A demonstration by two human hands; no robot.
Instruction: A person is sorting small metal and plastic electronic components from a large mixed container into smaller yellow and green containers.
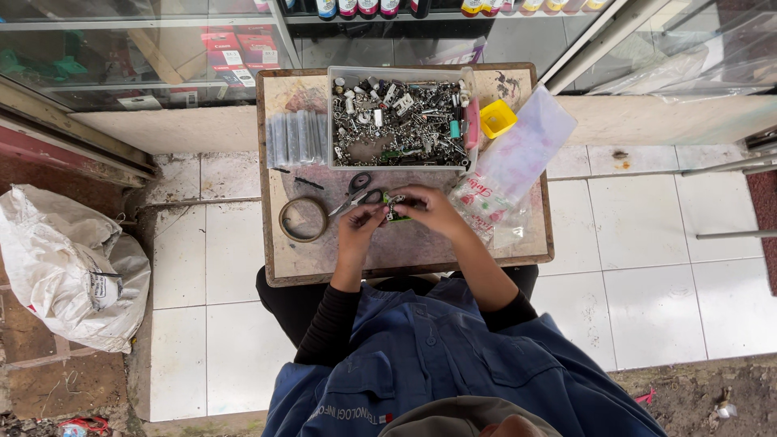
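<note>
While both hands meet over the middle of the small wooden table [283,267], I have my left hand [362,220] and my right hand [433,209] pinched from either side on one small green part [394,207], fingers clenched on it just above the tabletop; it is too small for me to tell what it is. Judging by how things lie, the work looks only part way: the clear tray [402,123] at the far edge is heaped with small metal bits, so a great deal seems unsorted. Scissors [358,191] lie untouched just beside my left fingers, with a roll of tape [303,219] flat to their left. A plastic bag [510,174] sprawls to the right, and a yellow cup [497,118] sits by the tray's right end.
</note>
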